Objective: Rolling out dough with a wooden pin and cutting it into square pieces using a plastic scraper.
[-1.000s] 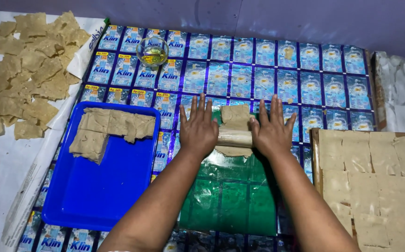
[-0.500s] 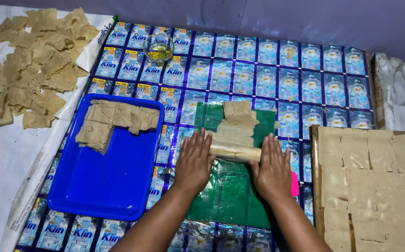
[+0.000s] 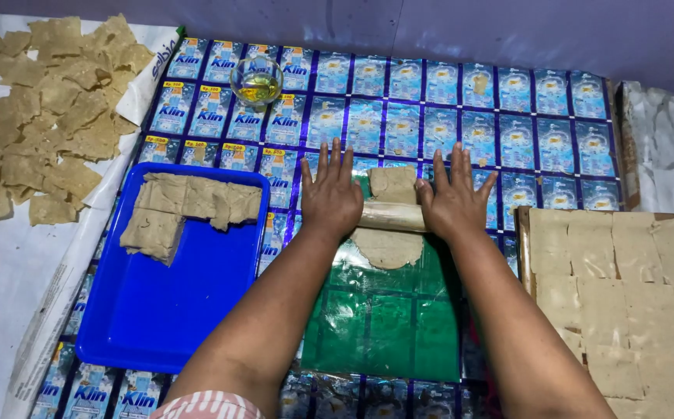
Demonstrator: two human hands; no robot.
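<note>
1. Both hands had pushed the wooden rolling pin (image 3: 392, 216) farther from the person than it lay half a second earlier, up onto the middle of the dough piece (image 3: 388, 225), which looked flatter on the near side.
2. Head view: the left hand (image 3: 331, 198) and the right hand (image 3: 453, 203) lay flat, fingers spread, palms pressing on the two ends of the pin; neither one pinched anything.
3. The dough rested on a green plastic sheet (image 3: 383, 326), itself on a mat of blue sachets (image 3: 445, 101).
4. Rolling well seemed to call for even pressure from both palms and straight strokes, so the piece thinned evenly and stayed on the green sheet.
5. Left of the hands sat a blue tray (image 3: 158, 310) bearing thick dough slabs (image 3: 185, 206); beyond it, rolled thin pieces (image 3: 42, 116) were spread on white sheeting.
6. A small glass bowl of yellow oil (image 3: 256, 80) stood beyond the hands, well apart.
7. At the right lay a cut dough block (image 3: 624, 295), near the right forearm; a wide elbow might have brushed it.
</note>
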